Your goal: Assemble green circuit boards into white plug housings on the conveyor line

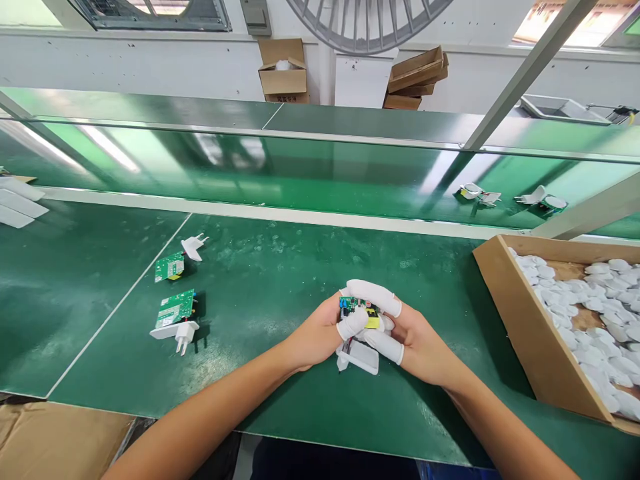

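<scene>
My left hand (325,330) and my right hand (407,333) meet above the green worktop, both with white finger covers on. Between their fingers they grip a small green circuit board (349,305) with blue and yellow parts. Below it hangs a white plastic plug housing (364,357), which seems joined to the board. Fingers hide much of the board and the join. To the left lie two similar units: a board (175,308) on a white plug piece (185,333), and behind it another board (169,267) beside a white plug (194,247).
At the right stands a cardboard box (540,333) full of white oval plastic pieces (600,360). More plug units (480,195) lie on the far strip beyond the white rail (300,215). A metal post (530,73) rises at the right. White flat pieces (17,200) lie far left.
</scene>
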